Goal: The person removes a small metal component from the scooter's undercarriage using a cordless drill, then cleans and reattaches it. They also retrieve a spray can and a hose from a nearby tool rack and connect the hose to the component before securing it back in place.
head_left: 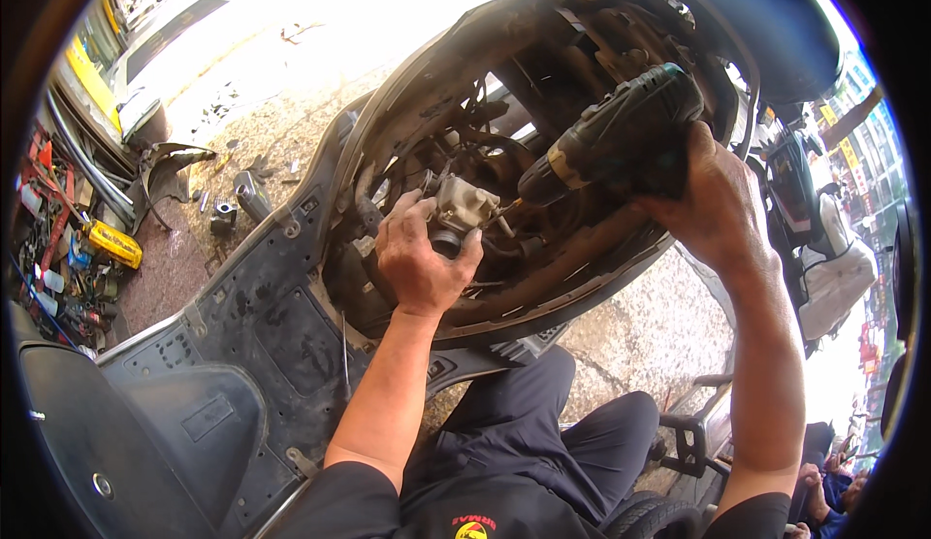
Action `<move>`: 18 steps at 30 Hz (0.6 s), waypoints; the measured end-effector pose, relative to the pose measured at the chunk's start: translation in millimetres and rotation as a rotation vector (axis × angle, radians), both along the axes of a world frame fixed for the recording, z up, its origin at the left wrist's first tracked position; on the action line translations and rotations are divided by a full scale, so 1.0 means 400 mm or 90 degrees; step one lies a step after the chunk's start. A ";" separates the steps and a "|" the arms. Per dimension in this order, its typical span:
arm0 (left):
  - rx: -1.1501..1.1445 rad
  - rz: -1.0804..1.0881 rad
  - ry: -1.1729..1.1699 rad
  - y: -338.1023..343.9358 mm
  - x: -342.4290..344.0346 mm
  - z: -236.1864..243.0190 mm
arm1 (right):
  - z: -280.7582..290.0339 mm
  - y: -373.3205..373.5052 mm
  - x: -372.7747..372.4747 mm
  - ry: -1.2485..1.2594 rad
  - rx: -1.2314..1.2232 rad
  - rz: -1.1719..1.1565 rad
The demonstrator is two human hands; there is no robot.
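Note:
My left hand (pixel 419 260) is wrapped round a grey metal carburetor (pixel 464 202), thumb on one side and fingers on the other. It sits over the open engine bay of a scooter (pixel 427 49). In my right hand (pixel 722 199) is a dark cordless drill (pixel 621 127), its body tilted down to the left. The drill's bit points at the carburetor's right side, and its tip appears to meet the body there. My palm and the drill's body hide most of its handle and trigger.
A thin screwdriver-like rod (pixel 345 355) stands against the scooter's dark floorboard (pixel 296 340). Loose metal parts (pixel 224 215) lie on the ground to the left, near a heap of tools with a yellow bottle (pixel 114 243). A dark wheel (pixel 655 518) is at the lower right.

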State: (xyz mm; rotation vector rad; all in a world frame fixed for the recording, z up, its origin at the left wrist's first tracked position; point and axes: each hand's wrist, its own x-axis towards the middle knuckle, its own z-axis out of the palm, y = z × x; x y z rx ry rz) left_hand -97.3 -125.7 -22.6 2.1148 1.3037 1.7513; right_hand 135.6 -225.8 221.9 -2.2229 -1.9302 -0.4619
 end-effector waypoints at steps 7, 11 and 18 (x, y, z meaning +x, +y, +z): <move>0.007 -0.011 0.012 0.000 -0.003 0.004 | 0.010 0.006 -0.016 -0.022 0.016 0.052; 0.009 -0.014 0.024 -0.002 -0.004 0.010 | 0.021 0.006 -0.029 -0.039 -0.020 -0.007; 0.010 -0.025 0.034 -0.006 -0.003 0.018 | 0.026 0.002 -0.031 -0.070 -0.003 0.040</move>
